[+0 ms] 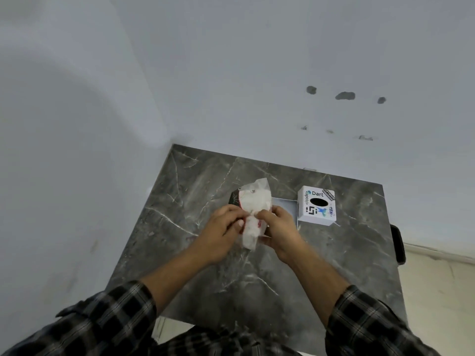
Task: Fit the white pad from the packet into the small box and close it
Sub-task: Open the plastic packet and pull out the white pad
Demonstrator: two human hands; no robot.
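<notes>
My fingers (pixel 253 216) pinch the middle of a see-through packet (pixel 253 214). My left hand (pixel 223 231) grips its left side and my right hand (pixel 279 231) grips its right side. Both hands are closed on it, just above the grey stone table (pixel 195 181). The white pad (pixel 250 232) is inside the packet. The small white box (pixel 316 205) sits on the table, near my right hand. It has stickers and a dark oval hole on top. A flat flap (pixel 284 205) lies beside it.

Dim, even, bluish light; soft shadows; wide-angle bending at edges; slight blur.
</notes>
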